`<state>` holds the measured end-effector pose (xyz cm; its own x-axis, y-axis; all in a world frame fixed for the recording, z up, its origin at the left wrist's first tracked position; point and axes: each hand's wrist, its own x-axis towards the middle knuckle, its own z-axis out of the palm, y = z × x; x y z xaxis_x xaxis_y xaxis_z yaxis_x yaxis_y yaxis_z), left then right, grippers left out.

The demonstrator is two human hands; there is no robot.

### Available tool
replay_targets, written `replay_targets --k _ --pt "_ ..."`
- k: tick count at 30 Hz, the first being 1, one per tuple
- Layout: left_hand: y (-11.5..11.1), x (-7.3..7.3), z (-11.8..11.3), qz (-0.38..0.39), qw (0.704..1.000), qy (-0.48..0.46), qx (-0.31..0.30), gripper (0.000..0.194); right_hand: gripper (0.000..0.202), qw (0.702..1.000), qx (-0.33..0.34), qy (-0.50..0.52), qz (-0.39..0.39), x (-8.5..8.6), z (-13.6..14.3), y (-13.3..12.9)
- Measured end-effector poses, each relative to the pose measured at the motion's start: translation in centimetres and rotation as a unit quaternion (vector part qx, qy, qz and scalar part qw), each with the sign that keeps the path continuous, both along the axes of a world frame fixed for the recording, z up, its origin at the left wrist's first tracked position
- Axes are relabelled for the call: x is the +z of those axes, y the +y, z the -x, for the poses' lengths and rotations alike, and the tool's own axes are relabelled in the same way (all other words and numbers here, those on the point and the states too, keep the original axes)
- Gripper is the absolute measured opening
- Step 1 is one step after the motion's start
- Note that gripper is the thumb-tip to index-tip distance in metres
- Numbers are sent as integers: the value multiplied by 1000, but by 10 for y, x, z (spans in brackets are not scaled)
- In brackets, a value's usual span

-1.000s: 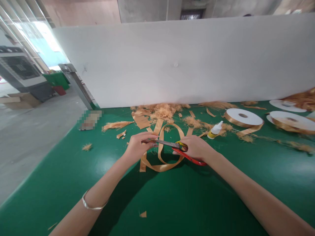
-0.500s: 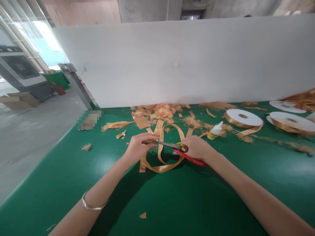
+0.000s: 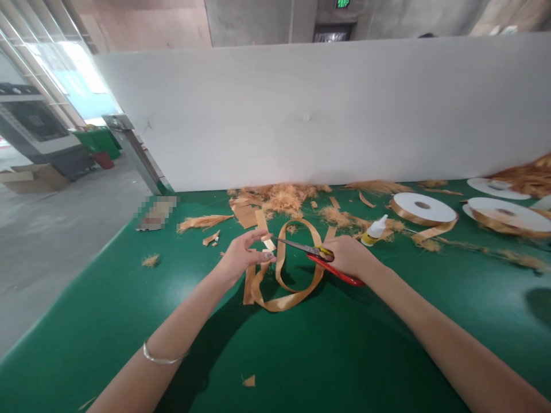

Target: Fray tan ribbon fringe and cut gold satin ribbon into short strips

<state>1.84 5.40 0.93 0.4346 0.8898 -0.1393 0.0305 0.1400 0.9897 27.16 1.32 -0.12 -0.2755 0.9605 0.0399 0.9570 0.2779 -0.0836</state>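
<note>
My left hand (image 3: 241,255) has its thumb and fingers around a tan satin ribbon (image 3: 267,243), with a gap between fingertips and thumb. The exact contact is partly hidden. My right hand (image 3: 348,256) grips red-and-yellow-handled scissors (image 3: 336,269). Their blades (image 3: 295,245) point left, with the tip close to my left fingertips. Below and between my hands, a long ribbon length (image 3: 282,303) curls in loops on the green table. Another ribbon strip (image 3: 248,287) lies beneath my left hand.
Frayed tan fibres (image 3: 284,198) and cut scraps lie along the white partition (image 3: 301,115). To the right are a glue bottle (image 3: 375,230) and ribbon rolls (image 3: 424,207). A pixelated flat item (image 3: 157,212) lies at the table's left edge. A small scrap (image 3: 249,381) is near the front.
The scissors have drawn slightly right, away from my left fingers. The ribbon end above my left hand has shifted left, and my left thumb and fingers have spread somewhat.
</note>
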Motion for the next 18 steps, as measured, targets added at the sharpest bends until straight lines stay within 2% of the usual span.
replay_targets --k 3,5,7,9,11,12,15,18 --pt "0 4 -2 94 995 -34 -3 63 27 997 -41 67 -13 -2 -2 2" --pt "0 4 -2 101 995 -24 5 65 26 982 -77 170 2 -5 1 4" --pt "-1 1 -2 63 997 16 30 66 24 940 -96 324 56 -7 10 5" --pt "-4 -2 -4 8 998 54 43 65 28 870 -96 471 115 -6 23 6" --pt "-8 -3 -7 -37 996 76 30 61 34 807 -97 563 149 -3 40 7" --pt "-11 -3 -9 -55 995 80 21 59 36 788 -99 587 158 -1 48 7" --pt "-17 0 -15 -105 990 91 10 56 39 760 -90 616 187 4 69 9" --pt "-18 2 -17 -143 983 112 8 55 41 750 -73 629 190 3 79 14"
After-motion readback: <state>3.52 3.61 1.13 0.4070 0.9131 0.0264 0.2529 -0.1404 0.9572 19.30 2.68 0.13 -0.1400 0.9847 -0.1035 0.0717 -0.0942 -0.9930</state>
